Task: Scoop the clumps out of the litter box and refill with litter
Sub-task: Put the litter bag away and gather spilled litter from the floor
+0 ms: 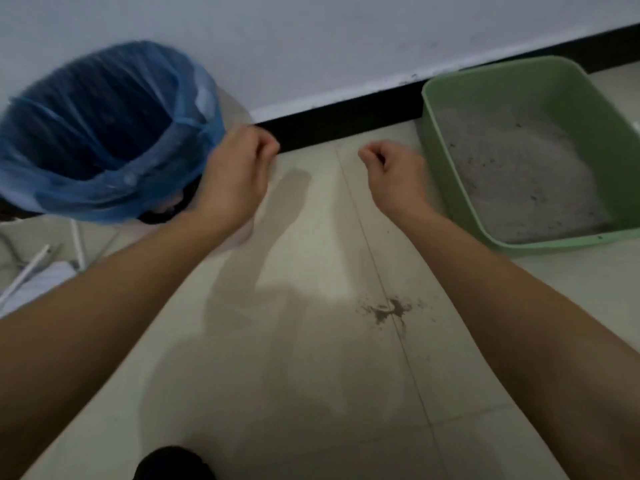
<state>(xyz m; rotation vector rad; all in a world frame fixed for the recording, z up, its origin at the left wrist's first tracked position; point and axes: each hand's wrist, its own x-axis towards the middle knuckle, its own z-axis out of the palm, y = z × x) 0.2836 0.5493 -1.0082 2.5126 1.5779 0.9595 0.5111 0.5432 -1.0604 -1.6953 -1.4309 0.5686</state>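
Observation:
A green litter box [436, 140] sits on the floor at the right by the wall, with grey litter [519, 174] inside, speckled with dark bits. A bin lined with a blue bag [104, 133] stands at the left. My left hand [235, 171] hovers beside the bin's right side, fingers curled, with nothing visible in them. My right hand [394, 171] hangs just left of the litter box, also curled and holding nothing. No scoop is in view.
A small patch of spilled litter [388, 310] lies on the pale tiled floor between my arms. A black baseboard [346, 116] runs along the white wall. White objects [34, 271] lie at the lower left. A dark shoe tip [173, 462] shows at the bottom.

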